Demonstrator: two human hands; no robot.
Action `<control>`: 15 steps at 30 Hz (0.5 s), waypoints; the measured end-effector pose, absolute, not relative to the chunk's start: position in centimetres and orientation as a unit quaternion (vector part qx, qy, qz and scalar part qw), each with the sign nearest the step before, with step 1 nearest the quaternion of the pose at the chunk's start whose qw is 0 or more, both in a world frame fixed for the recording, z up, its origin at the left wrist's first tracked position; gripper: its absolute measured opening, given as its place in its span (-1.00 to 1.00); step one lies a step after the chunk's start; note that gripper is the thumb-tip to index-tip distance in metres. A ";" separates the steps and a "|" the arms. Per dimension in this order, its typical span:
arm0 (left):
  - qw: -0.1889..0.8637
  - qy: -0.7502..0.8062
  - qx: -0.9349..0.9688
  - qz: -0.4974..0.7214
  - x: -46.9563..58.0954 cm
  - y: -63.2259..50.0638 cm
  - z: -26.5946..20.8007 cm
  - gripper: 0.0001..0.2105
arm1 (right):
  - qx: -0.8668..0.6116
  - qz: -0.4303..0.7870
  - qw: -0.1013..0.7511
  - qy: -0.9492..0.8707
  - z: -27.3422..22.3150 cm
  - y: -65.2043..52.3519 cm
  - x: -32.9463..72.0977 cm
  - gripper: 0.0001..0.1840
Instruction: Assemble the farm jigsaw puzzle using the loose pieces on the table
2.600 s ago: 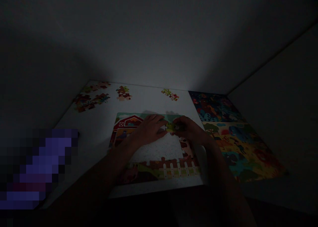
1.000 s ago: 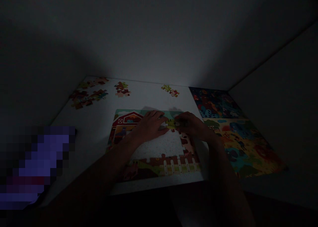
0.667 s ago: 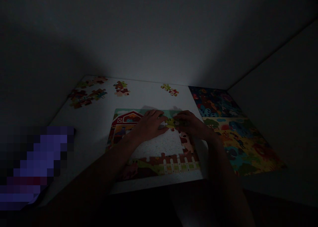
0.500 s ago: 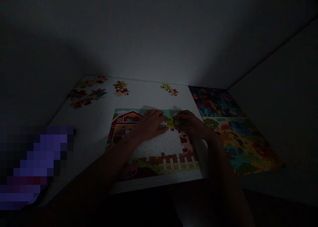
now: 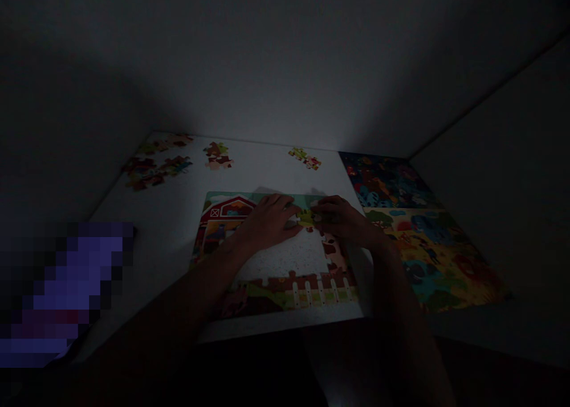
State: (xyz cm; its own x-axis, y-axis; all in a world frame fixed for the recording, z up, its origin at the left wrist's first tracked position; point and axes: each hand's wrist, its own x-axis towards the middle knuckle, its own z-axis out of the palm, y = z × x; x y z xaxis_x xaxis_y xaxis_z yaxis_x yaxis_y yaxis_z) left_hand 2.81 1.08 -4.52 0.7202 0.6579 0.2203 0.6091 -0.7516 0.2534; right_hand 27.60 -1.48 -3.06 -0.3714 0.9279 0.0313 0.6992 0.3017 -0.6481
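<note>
A partly assembled farm jigsaw puzzle [image 5: 307,297] lies in front of me, with a red barn, a white fence and a bare middle. My left hand [image 5: 274,223] rests on its upper part, thumb and index finger spread apart beside a green puzzle piece [image 5: 306,218] on the top edge. On the other side of that piece, the bent fingers of my right hand [image 5: 341,220] close on its right end. Darkness hides the exact contact of the fingertips. Below my right hand runs a column of joined pieces with a brown-and-white cow [image 5: 333,251].
Loose puzzle pieces [image 5: 158,172] are heaped at the table's far left. Two smaller groups, brown-and-pink pieces [image 5: 218,156] and green-and-pink pieces [image 5: 304,157], lie along the back wall. A colourful animal picture [image 5: 427,240] covers the right side. A pixelated purple object [image 5: 75,288] is at left.
Both hands stay almost in place around the green puzzle piece, with at most slight finger movement. The view has shifted a little.
</note>
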 end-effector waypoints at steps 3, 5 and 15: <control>0.077 0.338 0.926 0.151 2.8 1.1 -4.7 -0.67 | -0.516 0.279 0.206 -0.783 -3.1 -1.4 27.7 -0.62; 0.073 0.336 0.927 0.151 2.8 1.2 -4.7 -0.66 | -0.517 0.277 0.205 -0.783 -3.2 -1.3 27.7 -0.61; 0.063 0.336 0.928 0.150 2.9 1.1 -4.8 -0.67 | -0.526 0.272 0.201 -0.780 -3.6 -1.4 27.8 -0.60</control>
State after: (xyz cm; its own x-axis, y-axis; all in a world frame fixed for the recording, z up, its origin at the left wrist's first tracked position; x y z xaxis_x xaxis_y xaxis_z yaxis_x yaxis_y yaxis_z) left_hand 2.92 1.11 -4.83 0.7289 0.6426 0.2360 0.6047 -0.7660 0.2180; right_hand 27.83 -1.40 -3.56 -0.3645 0.9308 0.0280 0.7117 0.2978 -0.6362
